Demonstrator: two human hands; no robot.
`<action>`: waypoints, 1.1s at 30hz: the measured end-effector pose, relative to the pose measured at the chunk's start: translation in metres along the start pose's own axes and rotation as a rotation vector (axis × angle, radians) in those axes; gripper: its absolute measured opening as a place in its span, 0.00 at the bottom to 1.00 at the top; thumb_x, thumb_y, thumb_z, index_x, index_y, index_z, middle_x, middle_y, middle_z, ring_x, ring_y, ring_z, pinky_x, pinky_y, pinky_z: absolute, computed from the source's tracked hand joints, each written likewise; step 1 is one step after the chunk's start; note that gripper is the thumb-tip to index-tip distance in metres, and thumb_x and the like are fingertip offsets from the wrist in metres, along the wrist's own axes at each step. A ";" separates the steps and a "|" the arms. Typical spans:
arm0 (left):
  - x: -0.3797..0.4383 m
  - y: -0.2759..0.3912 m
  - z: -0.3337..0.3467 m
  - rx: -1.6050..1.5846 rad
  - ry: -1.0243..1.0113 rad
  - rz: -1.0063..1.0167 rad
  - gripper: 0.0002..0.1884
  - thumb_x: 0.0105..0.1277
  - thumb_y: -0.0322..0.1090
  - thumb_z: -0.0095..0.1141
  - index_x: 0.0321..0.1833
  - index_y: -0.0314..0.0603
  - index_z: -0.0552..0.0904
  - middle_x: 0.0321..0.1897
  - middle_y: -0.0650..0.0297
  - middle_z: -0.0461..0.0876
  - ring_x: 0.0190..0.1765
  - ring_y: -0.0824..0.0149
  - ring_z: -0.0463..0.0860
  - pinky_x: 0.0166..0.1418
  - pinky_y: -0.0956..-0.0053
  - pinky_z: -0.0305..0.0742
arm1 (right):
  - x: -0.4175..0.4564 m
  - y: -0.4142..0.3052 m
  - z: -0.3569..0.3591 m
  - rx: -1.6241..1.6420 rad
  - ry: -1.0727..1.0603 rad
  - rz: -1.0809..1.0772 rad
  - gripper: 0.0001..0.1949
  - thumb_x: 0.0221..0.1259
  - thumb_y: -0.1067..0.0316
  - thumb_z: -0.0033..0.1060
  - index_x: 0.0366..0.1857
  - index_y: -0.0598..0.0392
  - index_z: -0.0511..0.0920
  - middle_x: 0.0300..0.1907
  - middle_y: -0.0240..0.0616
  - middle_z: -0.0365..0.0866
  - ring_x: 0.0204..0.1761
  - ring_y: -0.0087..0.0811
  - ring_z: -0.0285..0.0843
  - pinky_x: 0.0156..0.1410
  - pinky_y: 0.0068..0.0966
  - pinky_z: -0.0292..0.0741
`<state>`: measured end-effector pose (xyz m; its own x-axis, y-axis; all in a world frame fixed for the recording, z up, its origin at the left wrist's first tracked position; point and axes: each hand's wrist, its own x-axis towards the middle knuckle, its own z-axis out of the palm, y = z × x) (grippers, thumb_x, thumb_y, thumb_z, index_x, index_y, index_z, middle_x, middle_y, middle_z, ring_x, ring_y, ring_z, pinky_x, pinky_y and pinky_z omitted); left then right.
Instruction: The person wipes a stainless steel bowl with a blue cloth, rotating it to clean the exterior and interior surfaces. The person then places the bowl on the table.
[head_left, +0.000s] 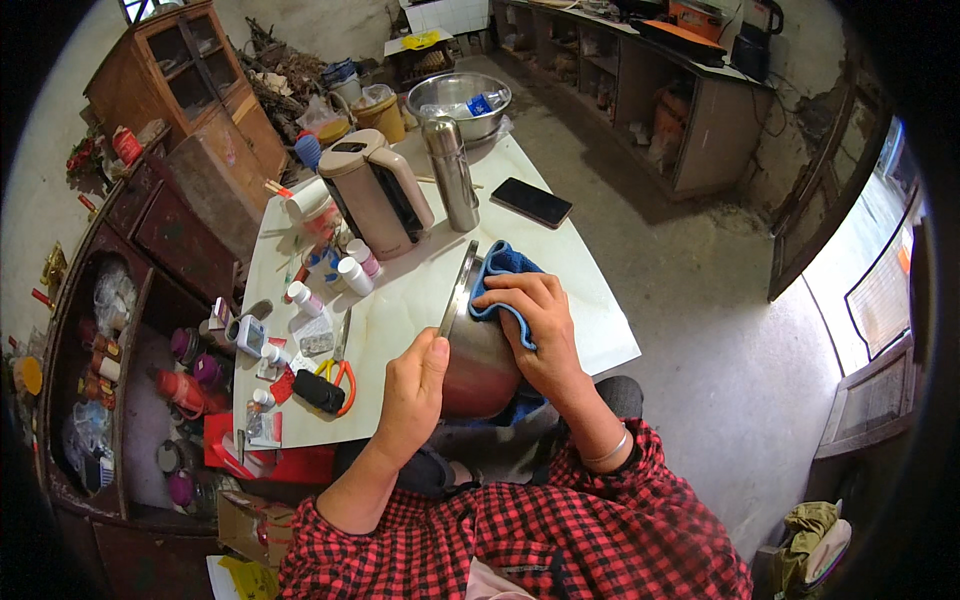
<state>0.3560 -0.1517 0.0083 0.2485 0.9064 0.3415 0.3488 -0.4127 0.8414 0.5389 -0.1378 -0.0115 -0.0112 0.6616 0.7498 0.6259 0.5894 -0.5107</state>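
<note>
A stainless-steel pot (480, 367) is tilted on its side at the near edge of the table, its rim turned to the left. My left hand (415, 386) grips that rim, with the thumb laid along it. Under my right hand (541, 326) a blue cloth (510, 262) is pressed to the pot's outer wall near the rim. The pot's inside faces away and cannot be seen. Beyond the pot stand a beige electric kettle (375, 195) and a steel vacuum flask (452, 172). A black smartphone (531, 202) lies to their right.
Left on the white table (592, 315) are several white pill bottles (355, 276), scissors (341, 375) with a black object (319, 391), and a small digital monitor (251, 335). A steel basin (459, 94) stands at the far end. A dark wooden cabinet (139, 300) flanks the table.
</note>
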 end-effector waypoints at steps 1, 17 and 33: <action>0.000 0.001 0.000 -0.003 0.009 0.001 0.18 0.80 0.42 0.42 0.40 0.30 0.74 0.18 0.57 0.63 0.23 0.68 0.62 0.29 0.68 0.63 | 0.001 0.001 0.000 0.009 0.008 0.002 0.23 0.40 0.74 0.67 0.46 0.41 0.82 0.54 0.28 0.80 0.57 0.39 0.73 0.57 0.35 0.65; 0.002 0.003 0.000 0.013 0.008 0.009 0.17 0.80 0.41 0.42 0.39 0.31 0.73 0.19 0.58 0.62 0.24 0.69 0.62 0.29 0.69 0.63 | 0.000 0.002 0.002 -0.001 -0.019 0.008 0.20 0.44 0.76 0.64 0.44 0.42 0.82 0.53 0.31 0.80 0.57 0.40 0.73 0.60 0.37 0.65; 0.006 -0.001 0.002 -0.007 0.007 0.013 0.18 0.80 0.41 0.42 0.37 0.32 0.73 0.19 0.59 0.61 0.25 0.69 0.62 0.29 0.69 0.62 | -0.011 -0.021 0.000 -0.083 -0.063 -0.024 0.20 0.44 0.78 0.64 0.43 0.42 0.83 0.52 0.33 0.80 0.57 0.41 0.72 0.62 0.39 0.65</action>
<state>0.3585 -0.1465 0.0088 0.2468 0.9018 0.3549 0.3397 -0.4234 0.8398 0.5264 -0.1575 -0.0090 -0.0743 0.6775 0.7318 0.6877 0.5662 -0.4544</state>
